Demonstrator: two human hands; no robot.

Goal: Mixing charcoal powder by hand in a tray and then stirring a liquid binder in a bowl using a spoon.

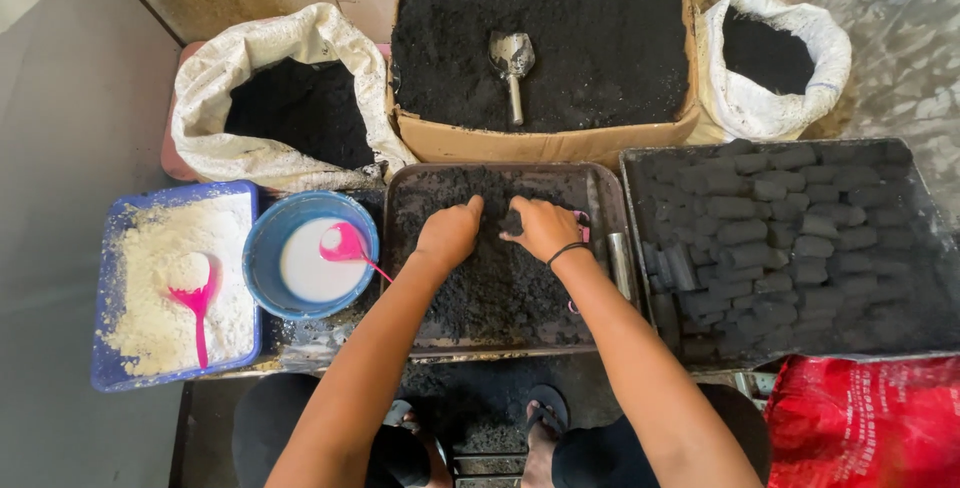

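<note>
Dark rectangular metal tray (400, 248) of black charcoal mix (490, 288): being worked at the centre of the worktop, hemmed in closely on three sides. Round blue bowl (262, 248) of white liquid with a pink spoon (348, 245) is being kept against the tray's left edge; beyond it, a blue rectangular tray (105, 348) of pale flour with a pink scoop (196, 303). Black tray (640, 238) of stacked charcoal briquettes (770, 238) is being kept against the right edge, a small metal cylinder (620, 264) lying between. Cardboard box (540, 140) of black powder with a metal scoop (511, 66) is set behind, flanked by two white sacks (215, 78). Open room is being left only within the tray's near half.

Left hand (448, 233): being pressed into the mix, fingers curled under; any hold cannot be told. Right hand (543, 228): being closed around a small dark lump (512, 221) of the mix, just beside the left hand.
</note>
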